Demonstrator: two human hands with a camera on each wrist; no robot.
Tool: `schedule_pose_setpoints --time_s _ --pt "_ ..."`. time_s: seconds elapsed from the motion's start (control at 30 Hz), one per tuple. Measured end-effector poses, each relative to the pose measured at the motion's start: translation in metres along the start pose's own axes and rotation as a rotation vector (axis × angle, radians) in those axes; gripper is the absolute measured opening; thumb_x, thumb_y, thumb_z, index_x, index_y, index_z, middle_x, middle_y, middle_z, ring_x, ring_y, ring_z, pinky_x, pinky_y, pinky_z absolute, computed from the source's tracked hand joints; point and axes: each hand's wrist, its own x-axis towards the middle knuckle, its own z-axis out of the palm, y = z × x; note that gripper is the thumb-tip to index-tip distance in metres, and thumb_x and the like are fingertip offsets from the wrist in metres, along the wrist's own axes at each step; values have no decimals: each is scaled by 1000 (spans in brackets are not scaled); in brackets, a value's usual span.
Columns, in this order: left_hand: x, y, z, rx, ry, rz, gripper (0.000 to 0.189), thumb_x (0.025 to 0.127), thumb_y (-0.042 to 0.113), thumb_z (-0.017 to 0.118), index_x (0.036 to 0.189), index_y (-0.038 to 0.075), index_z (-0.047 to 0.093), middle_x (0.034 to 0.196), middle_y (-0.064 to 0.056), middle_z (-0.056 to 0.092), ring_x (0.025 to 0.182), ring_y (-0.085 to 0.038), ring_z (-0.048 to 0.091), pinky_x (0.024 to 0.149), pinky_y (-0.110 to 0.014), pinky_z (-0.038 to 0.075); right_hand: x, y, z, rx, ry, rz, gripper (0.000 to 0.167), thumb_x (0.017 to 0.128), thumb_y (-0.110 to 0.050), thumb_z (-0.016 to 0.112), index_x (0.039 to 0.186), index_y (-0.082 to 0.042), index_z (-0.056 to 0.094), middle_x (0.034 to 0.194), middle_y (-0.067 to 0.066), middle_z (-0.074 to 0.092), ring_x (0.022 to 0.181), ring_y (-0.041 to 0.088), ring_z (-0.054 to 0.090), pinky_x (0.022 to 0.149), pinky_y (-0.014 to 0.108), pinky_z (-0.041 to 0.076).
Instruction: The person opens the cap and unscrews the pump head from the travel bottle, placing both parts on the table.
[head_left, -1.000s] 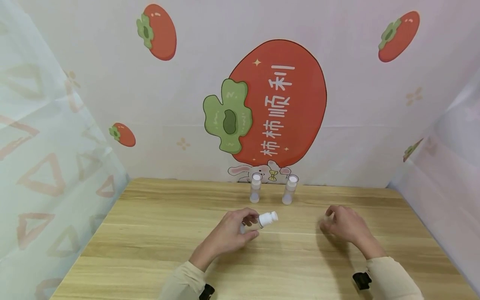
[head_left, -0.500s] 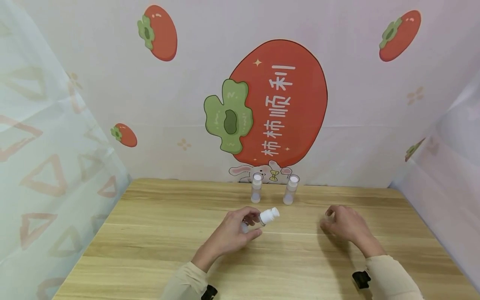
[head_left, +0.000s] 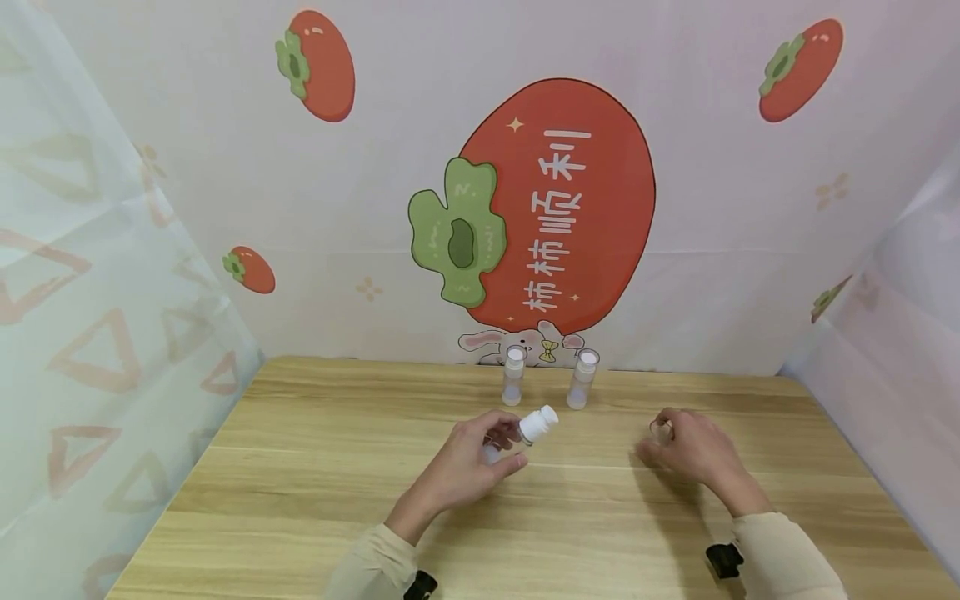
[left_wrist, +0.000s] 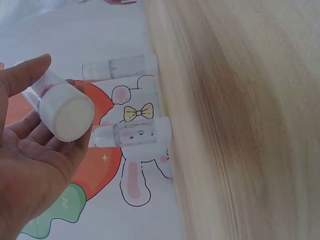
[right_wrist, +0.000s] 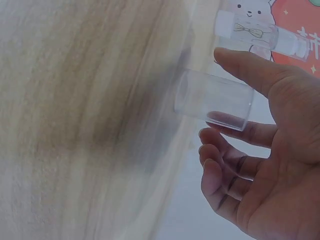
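Observation:
My left hand (head_left: 468,462) grips a small clear pump bottle (head_left: 536,426) between thumb and fingers, above the table. The bottle is tilted, its white pump top pointing up and right. In the left wrist view the white base (left_wrist: 70,115) of this bottle faces the camera. At the right, my right hand (head_left: 690,450) is around a clear plastic cap (right_wrist: 215,97) standing on the table. Its thumb (right_wrist: 245,67) is spread away from the cap, while the index finger shows through the clear wall.
Two similar clear bottles with white pumps, a left one (head_left: 512,379) and a right one (head_left: 581,381), stand upright near the back edge of the wooden table (head_left: 337,467). Behind it hangs a white backdrop (head_left: 360,183) printed with persimmons.
The left hand has tipped the bottle slightly more upright. At the right hand, thumb and index have spread a little and the rim of the clear cap now shows between them.

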Motion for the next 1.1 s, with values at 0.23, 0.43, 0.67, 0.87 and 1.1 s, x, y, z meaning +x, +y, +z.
schedule_pose_setpoints --time_s 0.23,0.43,0.67,0.87,1.1 --pt "0 1 2 -43 20 -7 34 91 17 77 122 12 63 105 5 67 95 -12 65 87 -30 55 -6 -6 -5 5 94 -16 63 80 -45 83 119 2 66 99 16 59 93 36 57 68 52 50" --pt "0 3 4 -81 23 -15 35 91 17 78 122 12 62 106 4 67 96 -15 65 87 -31 55 -10 -18 -11 -2 156 -63 60 80 -42 83 119 0 67 102 16 61 98 39 56 74 55 49" --pt "1 5 7 -92 27 -19 36 91 16 77 124 9 61 106 4 67 96 -14 65 87 -33 55 -15 -34 -17 -12 167 -105 59 81 -43 83 121 -2 68 103 13 63 96 35 59 73 52 50" --pt "1 7 9 -89 31 -29 37 92 16 76 124 10 60 107 4 67 96 -13 64 87 -31 54 -18 -47 -18 32 148 -164 55 82 -41 83 120 -5 68 103 10 65 95 32 61 73 49 51" --pt "2 6 10 -72 47 -7 37 91 14 78 123 10 62 107 3 67 95 -13 65 86 -31 55 -22 -63 -16 147 115 -254 52 80 -39 86 119 -10 69 98 -1 63 91 20 58 72 38 49"
